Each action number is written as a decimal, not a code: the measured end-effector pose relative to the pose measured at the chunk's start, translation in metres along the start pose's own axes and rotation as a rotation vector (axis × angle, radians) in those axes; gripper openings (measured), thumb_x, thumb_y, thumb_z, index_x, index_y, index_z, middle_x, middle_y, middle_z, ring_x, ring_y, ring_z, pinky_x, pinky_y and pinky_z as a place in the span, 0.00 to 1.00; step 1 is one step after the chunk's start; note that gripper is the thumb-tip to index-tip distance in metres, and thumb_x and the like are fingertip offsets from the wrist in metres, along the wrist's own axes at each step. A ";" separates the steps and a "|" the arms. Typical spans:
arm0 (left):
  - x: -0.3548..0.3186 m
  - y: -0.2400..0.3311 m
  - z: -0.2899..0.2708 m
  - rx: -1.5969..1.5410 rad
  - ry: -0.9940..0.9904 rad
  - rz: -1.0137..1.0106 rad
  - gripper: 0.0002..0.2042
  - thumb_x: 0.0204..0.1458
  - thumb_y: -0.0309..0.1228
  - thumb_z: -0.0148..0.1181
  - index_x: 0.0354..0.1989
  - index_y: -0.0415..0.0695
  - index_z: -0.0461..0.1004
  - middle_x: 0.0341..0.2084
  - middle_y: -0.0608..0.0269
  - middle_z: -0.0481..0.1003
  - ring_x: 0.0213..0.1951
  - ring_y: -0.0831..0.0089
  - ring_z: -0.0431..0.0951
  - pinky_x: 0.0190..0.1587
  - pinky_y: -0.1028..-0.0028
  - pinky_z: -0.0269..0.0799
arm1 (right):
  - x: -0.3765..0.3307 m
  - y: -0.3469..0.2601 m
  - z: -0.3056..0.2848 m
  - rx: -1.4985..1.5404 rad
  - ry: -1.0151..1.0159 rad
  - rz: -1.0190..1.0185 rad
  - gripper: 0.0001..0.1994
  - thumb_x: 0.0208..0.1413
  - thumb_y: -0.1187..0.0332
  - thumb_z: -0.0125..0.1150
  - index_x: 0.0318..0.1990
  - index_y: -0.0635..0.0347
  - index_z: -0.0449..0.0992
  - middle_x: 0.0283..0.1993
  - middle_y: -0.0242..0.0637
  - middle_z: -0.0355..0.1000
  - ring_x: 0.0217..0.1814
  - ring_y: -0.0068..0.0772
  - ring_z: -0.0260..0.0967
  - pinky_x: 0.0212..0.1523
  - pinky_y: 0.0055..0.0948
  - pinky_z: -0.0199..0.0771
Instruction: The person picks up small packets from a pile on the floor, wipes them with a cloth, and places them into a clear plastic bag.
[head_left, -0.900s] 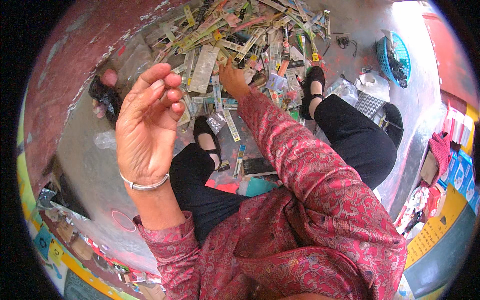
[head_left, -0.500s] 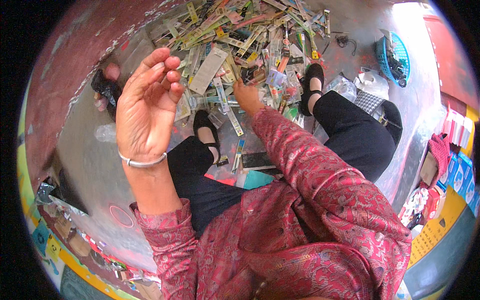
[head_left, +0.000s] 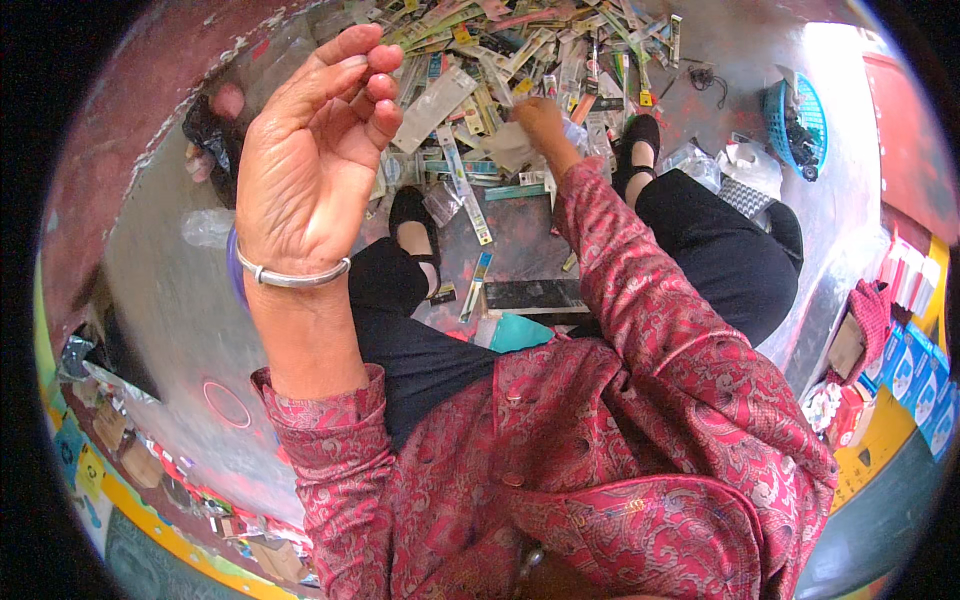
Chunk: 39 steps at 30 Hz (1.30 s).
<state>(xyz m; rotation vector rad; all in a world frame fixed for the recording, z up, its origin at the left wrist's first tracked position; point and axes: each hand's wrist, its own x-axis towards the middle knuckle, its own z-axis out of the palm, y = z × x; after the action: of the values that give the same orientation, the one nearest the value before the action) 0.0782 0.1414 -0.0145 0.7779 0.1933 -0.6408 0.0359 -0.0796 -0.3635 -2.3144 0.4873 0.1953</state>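
Observation:
My left hand (head_left: 310, 165) is raised close to the camera, palm showing, with its fingers loosely curled and a silver bangle (head_left: 295, 275) at the wrist. Its palm holds nothing that I can see. My right hand (head_left: 545, 128) reaches down into a heap of long, narrow plastic packets (head_left: 455, 165) on the floor between my feet. The fingers are bent together beside a pale translucent packet (head_left: 508, 148); what lies in the grip is partly hidden. A flat pale grey strip (head_left: 435, 110) rests on the heap left of that hand.
A blue basket (head_left: 775, 125) with dark items stands at the right, near a tangle of dark cord (head_left: 708, 85). Plastic bags (head_left: 748, 170) lie beside my right leg. A dark flat slab (head_left: 535, 294) and a teal piece (head_left: 520, 333) lie between my legs.
My right hand has moved to the right and farther out over the heap. My left hand stays raised and curled, slightly higher in the view. The slab between my legs shows more.

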 end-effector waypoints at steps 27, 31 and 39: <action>-0.003 0.003 0.003 -0.021 0.033 0.008 0.12 0.47 0.21 0.48 0.41 0.34 0.64 0.32 0.56 0.68 0.30 0.74 0.67 0.33 0.79 0.66 | -0.057 -0.051 0.045 -0.461 -0.124 -0.106 0.07 0.38 0.69 0.51 0.25 0.59 0.73 0.26 0.46 0.70 0.29 0.42 0.70 0.27 0.37 0.70; -0.001 0.007 0.001 -0.048 -0.015 0.013 0.12 0.47 0.20 0.48 0.42 0.33 0.64 0.32 0.54 0.68 0.31 0.73 0.67 0.34 0.78 0.66 | -0.073 -0.008 0.021 -0.348 -0.113 0.011 0.10 0.36 0.67 0.51 0.28 0.58 0.74 0.27 0.47 0.71 0.32 0.45 0.70 0.32 0.38 0.70; 0.002 0.010 -0.003 -0.029 -0.015 0.019 0.13 0.46 0.20 0.49 0.42 0.32 0.63 0.33 0.54 0.69 0.32 0.71 0.68 0.34 0.79 0.68 | -0.032 0.014 -0.048 -0.011 -0.056 0.002 0.17 0.34 0.64 0.52 0.36 0.59 0.73 0.31 0.48 0.71 0.33 0.49 0.68 0.35 0.39 0.67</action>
<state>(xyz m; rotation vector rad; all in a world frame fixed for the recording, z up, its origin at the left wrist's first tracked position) 0.0860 0.1476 -0.0113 0.7460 0.1806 -0.6247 0.0012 -0.1134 -0.3297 -2.3127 0.4617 0.2637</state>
